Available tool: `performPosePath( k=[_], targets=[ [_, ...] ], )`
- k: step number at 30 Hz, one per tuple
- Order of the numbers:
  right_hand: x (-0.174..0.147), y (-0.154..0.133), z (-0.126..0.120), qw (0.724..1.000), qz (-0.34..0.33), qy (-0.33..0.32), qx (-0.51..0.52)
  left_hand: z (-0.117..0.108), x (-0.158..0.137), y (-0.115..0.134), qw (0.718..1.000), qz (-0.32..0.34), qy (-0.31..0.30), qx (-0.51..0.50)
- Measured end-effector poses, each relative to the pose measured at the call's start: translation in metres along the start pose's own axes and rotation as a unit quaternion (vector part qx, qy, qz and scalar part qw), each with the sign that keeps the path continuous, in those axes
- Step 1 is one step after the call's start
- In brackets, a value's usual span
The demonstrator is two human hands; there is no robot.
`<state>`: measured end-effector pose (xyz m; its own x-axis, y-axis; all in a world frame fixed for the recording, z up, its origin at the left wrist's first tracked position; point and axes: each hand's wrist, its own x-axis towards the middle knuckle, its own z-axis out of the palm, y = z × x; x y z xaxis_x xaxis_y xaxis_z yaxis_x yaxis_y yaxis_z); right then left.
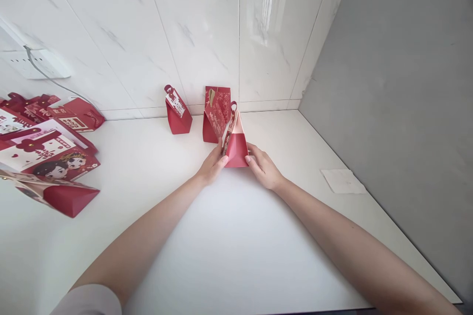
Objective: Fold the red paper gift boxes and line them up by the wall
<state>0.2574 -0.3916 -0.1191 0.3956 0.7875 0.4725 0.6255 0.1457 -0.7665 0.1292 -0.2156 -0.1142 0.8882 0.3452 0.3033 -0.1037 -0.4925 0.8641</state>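
Observation:
Between my two hands a red and pale pink gift box point(237, 150) stands upright on the white table, its side turned toward me and a small loop at its top. My left hand point(213, 162) grips its left side, where a printed face shows edge-on. On the opposite side my right hand point(264, 165) holds it with thumb and fingers. Just behind and to the left, partly covered by it, is a red patterned gift box point(216, 113) with a gold tag. Farther left stands a smaller red gift box point(179, 112) with a white printed label.
Several red and white gift boxes point(51, 155) crowd the table's left side. A white paper point(343, 181) lies near the right edge, beside a grey panel point(399, 83). Along the back runs a tiled wall point(199, 24); a cable point(51, 78) hangs by a socket point(39, 64).

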Motion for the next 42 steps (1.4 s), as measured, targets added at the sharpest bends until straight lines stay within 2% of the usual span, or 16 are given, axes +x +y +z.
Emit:
performPosePath(
  k=[3,6,8,10,13,17,19,21,24,26,28,31,33,37,42],
  targets=[
    [0.004,0.008,-0.002,0.996,0.034,0.078,0.013,-0.001,0.001,-0.007,0.994,-0.011,0.088,-0.057],
    [0.008,0.021,-0.005,0.985,0.093,0.143,0.035,-0.004,0.003,-0.009,0.988,-0.032,0.146,-0.039],
    [0.009,0.026,-0.007,0.977,0.131,0.156,0.06,-0.004,0.003,-0.008,0.99,-0.039,0.135,-0.033],
    [0.009,0.025,-0.007,0.971,0.148,0.171,0.082,-0.003,0.003,-0.006,0.991,-0.051,0.094,-0.08],
    [0.007,0.015,-0.007,0.966,0.101,0.231,0.066,0.0,0.002,-0.003,0.989,-0.088,0.043,-0.113],
    [0.005,-0.007,-0.009,0.951,-0.041,0.306,-0.011,0.004,0.0,0.004,0.996,-0.081,0.023,-0.027],
    [0.007,-0.021,-0.012,0.945,-0.098,0.303,-0.074,0.006,-0.002,0.008,0.999,-0.046,0.013,0.017],
    [0.01,-0.035,-0.016,0.943,-0.131,0.27,-0.141,0.008,-0.005,0.013,0.998,-0.002,-0.003,0.059],
    [0.015,-0.054,-0.023,0.955,-0.135,0.205,-0.164,0.011,-0.009,0.018,0.994,0.039,-0.033,0.099],
    [0.017,-0.062,-0.026,0.973,-0.099,0.174,-0.111,0.012,-0.01,0.019,0.993,0.041,-0.038,0.101],
    [0.019,-0.065,-0.028,0.986,-0.039,0.159,-0.01,0.013,-0.011,0.019,0.994,0.041,-0.031,0.098],
    [0.02,-0.063,-0.029,0.974,0.048,0.168,0.145,0.014,-0.01,0.02,0.995,0.042,-0.026,0.091],
    [0.02,-0.06,-0.028,0.961,0.07,0.183,0.193,0.015,-0.01,0.021,0.995,0.041,-0.027,0.088],
    [0.021,-0.058,-0.026,0.957,0.062,0.2,0.2,0.015,-0.01,0.022,0.994,0.041,-0.03,0.1],
    [0.016,-0.059,-0.022,0.959,0.042,0.234,0.154,0.014,-0.011,0.023,0.992,0.046,-0.031,0.115]
  ],
)
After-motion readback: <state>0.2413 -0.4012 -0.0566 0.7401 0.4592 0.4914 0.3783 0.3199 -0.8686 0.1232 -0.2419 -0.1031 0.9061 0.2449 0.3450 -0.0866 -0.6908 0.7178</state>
